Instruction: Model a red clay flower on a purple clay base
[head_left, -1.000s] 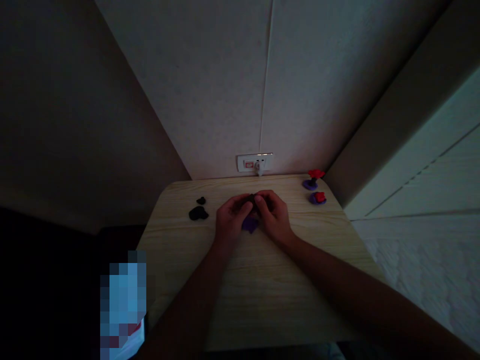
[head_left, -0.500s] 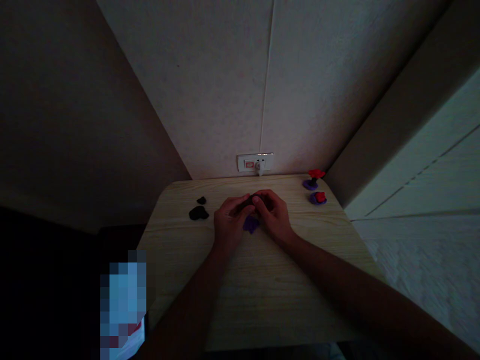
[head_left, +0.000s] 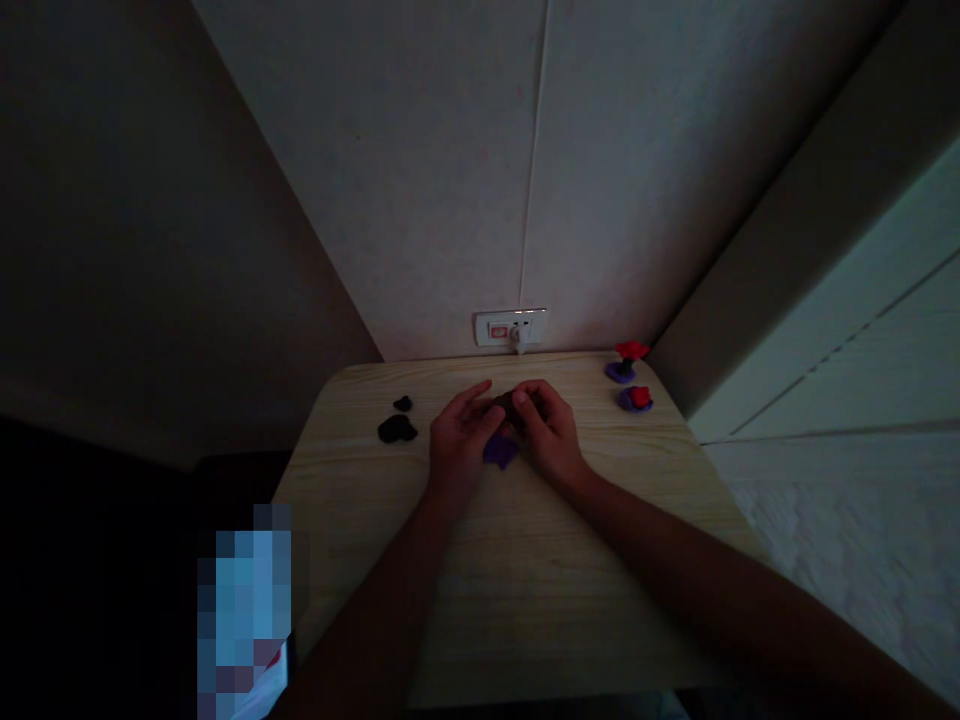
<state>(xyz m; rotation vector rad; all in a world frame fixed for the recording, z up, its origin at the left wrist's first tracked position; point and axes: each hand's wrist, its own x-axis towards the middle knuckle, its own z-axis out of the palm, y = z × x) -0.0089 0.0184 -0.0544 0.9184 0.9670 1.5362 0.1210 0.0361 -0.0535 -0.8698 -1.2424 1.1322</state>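
Note:
Between my two hands is a dark lump [head_left: 511, 404] that looks like modelling clay, its shape partly hidden by fingers. My right hand [head_left: 551, 425] pinches it between thumb and fingers. From the other side, the thumb of my left hand [head_left: 459, 435] presses on the lump while an index finger sticks out beyond it. A purple clay piece [head_left: 500, 450] shows just below the hands, close to both palms. Left of my left hand lie a larger black clay piece [head_left: 397, 429] and a smaller black one [head_left: 403, 403], flat on the wooden table [head_left: 480, 580].
At the back right of the table stands a red flower-like shape [head_left: 631, 350] on a dark stem and purple base. In front of it sits a red piece [head_left: 640, 397] on purple. A wall socket [head_left: 511, 327] with a plug is behind the table. A blurred bright screen glows lower left.
My left hand's fingers have loosened and straightened, with the index finger lifting outward. More of the dark clay now shows between the thumbs. The other pieces stay put.

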